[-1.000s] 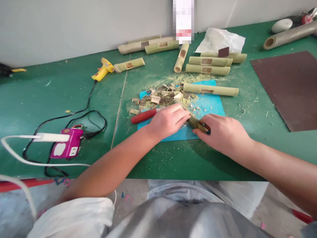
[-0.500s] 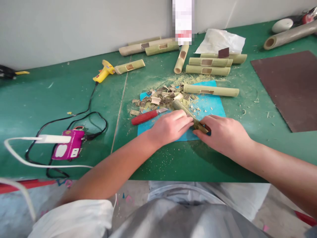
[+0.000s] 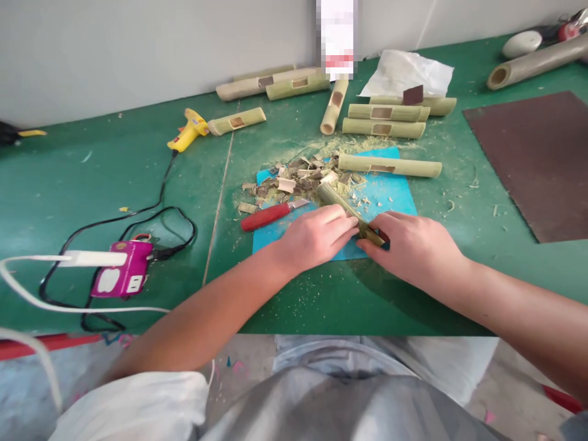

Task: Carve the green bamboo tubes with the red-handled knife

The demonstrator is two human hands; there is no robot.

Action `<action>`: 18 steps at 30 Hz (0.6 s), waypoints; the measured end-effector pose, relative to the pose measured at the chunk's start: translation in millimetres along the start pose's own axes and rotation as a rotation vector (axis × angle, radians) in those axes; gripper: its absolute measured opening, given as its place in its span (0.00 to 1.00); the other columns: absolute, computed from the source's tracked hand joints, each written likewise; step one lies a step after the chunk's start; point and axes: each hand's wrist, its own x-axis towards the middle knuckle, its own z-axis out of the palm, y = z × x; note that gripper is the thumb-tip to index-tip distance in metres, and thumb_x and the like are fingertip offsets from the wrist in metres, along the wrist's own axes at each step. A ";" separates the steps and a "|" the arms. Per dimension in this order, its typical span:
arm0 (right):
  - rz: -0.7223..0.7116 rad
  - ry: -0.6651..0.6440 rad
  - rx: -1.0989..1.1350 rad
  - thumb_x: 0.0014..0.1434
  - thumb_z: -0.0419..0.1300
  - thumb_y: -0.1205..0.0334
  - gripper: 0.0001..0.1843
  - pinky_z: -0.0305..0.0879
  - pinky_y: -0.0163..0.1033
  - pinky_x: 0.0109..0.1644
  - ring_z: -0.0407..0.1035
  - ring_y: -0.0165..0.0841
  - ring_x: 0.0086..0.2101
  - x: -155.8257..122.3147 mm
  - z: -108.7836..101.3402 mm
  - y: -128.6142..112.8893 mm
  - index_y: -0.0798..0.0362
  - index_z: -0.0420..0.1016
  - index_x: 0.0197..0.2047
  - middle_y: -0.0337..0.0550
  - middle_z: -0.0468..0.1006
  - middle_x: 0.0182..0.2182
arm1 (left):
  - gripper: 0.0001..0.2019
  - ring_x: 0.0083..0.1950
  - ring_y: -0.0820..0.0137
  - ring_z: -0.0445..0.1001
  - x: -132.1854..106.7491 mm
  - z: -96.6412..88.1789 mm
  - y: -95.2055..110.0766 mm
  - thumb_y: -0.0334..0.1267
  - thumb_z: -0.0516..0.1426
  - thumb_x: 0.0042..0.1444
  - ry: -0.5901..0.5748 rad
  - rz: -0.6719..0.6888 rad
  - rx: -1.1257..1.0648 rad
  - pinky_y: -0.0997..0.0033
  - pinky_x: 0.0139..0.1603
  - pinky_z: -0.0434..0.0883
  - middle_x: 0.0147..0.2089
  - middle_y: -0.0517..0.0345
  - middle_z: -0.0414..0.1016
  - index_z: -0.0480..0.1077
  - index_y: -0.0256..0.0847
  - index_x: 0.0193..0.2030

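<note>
A short bamboo tube [image 3: 337, 199] lies slantwise over the blue sheet [image 3: 386, 199], its far end among shavings. My left hand [image 3: 320, 234] is closed round its middle from the left. At the near end, my right hand [image 3: 404, 242] grips the same tube, thumb below and fingers above; a small dark reddish-brown piece shows by its fingertips, too hidden to make out. Left of my left hand rests a red-handled knife [image 3: 269, 217], its blade pointing right. Another bamboo tube [image 3: 408, 167] with a cut-out window lies just beyond, across the sheet.
Bamboo chips [image 3: 294, 177] and sawdust are heaped left of the tube. Several windowed bamboo tubes [image 3: 383, 128] lie farther back. A yellow glue gun [image 3: 187, 130] trails a black cable toward a purple power adapter [image 3: 122, 269]. A dark brown sheet [image 3: 537, 165] covers the table's right side.
The whole view has shifted slightly, so things sit a little farther left. Both hands keep their hold on the bamboo tube, with hardly any movement.
</note>
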 end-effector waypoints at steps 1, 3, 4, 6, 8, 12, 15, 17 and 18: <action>0.004 0.000 0.002 0.63 0.59 0.48 0.16 0.44 0.37 0.29 0.63 0.30 0.27 -0.1 0.2 0.3 0.53 0.71 0.33 0.41 0.75 0.30 | 0.13 0.35 0.73 0.77 0.0 0.0 0.0 0.40 0.54 0.71 0.007 -0.003 -0.009 0.75 0.37 0.74 0.35 0.55 0.77 0.77 0.36 0.45; 0.013 -0.001 0.001 0.63 0.58 0.48 0.16 0.44 0.37 0.29 0.63 0.30 0.27 -0.3 0.4 0.8 0.53 0.71 0.32 0.41 0.75 0.29 | 0.12 0.36 0.72 0.78 0.5 0.1 -1.4 0.39 0.54 0.70 0.051 -0.037 -0.012 0.74 0.39 0.75 0.36 0.53 0.78 0.77 0.35 0.44; 0.012 0.000 -0.001 0.63 0.58 0.48 0.16 0.44 0.38 0.29 0.63 0.30 0.27 -0.4 0.4 0.9 0.53 0.71 0.32 0.41 0.75 0.29 | 0.12 0.36 0.72 0.78 0.8 0.2 -2.3 0.38 0.55 0.70 0.067 -0.050 -0.009 0.73 0.40 0.76 0.36 0.52 0.78 0.77 0.34 0.44; 0.000 0.005 -0.001 0.63 0.59 0.48 0.16 0.44 0.38 0.29 0.64 0.30 0.27 -0.4 0.5 1.1 0.53 0.71 0.33 0.41 0.75 0.30 | 0.12 0.34 0.72 0.77 1.4 0.2 -3.5 0.37 0.55 0.69 0.062 -0.035 -0.004 0.73 0.37 0.75 0.35 0.52 0.77 0.78 0.32 0.44; -0.005 0.003 0.001 0.63 0.59 0.48 0.16 0.44 0.37 0.29 0.64 0.30 0.27 -0.1 0.6 1.1 0.53 0.71 0.33 0.41 0.75 0.30 | 0.11 0.33 0.73 0.75 1.8 -0.8 -4.1 0.38 0.57 0.68 0.053 -0.005 0.010 0.74 0.35 0.74 0.34 0.54 0.76 0.78 0.34 0.45; 0.012 0.005 0.002 0.63 0.59 0.48 0.16 0.44 0.37 0.29 0.64 0.30 0.27 0.9 1.2 1.1 0.53 0.71 0.33 0.41 0.75 0.30 | 0.09 0.38 0.68 0.75 2.6 -5.8 -6.4 0.40 0.60 0.65 0.111 0.028 0.146 0.67 0.41 0.76 0.39 0.52 0.77 0.79 0.39 0.44; 0.001 0.007 0.011 0.63 0.59 0.48 0.16 0.44 0.37 0.29 0.64 0.30 0.27 0.9 1.8 1.7 0.53 0.71 0.33 0.41 0.76 0.30 | 0.09 0.47 0.62 0.76 1.8 -9.2 -7.2 0.38 0.60 0.64 0.080 0.113 0.180 0.60 0.50 0.78 0.46 0.48 0.80 0.78 0.35 0.46; 0.000 0.009 0.015 0.63 0.59 0.48 0.16 0.44 0.37 0.29 0.63 0.30 0.27 0.3 2.1 2.2 0.53 0.71 0.33 0.41 0.76 0.30 | 0.12 0.50 0.61 0.77 -0.1 -10.2 -5.2 0.37 0.59 0.65 0.048 0.156 0.156 0.59 0.54 0.78 0.48 0.47 0.80 0.76 0.32 0.50; 0.002 0.009 0.016 0.63 0.59 0.48 0.16 0.44 0.37 0.29 0.63 0.30 0.27 0.1 2.2 2.4 0.53 0.71 0.32 0.41 0.76 0.30 | 0.13 0.51 0.61 0.77 -1.5 -10.4 -3.3 0.36 0.58 0.66 0.034 0.163 0.150 0.59 0.55 0.79 0.49 0.46 0.81 0.75 0.31 0.52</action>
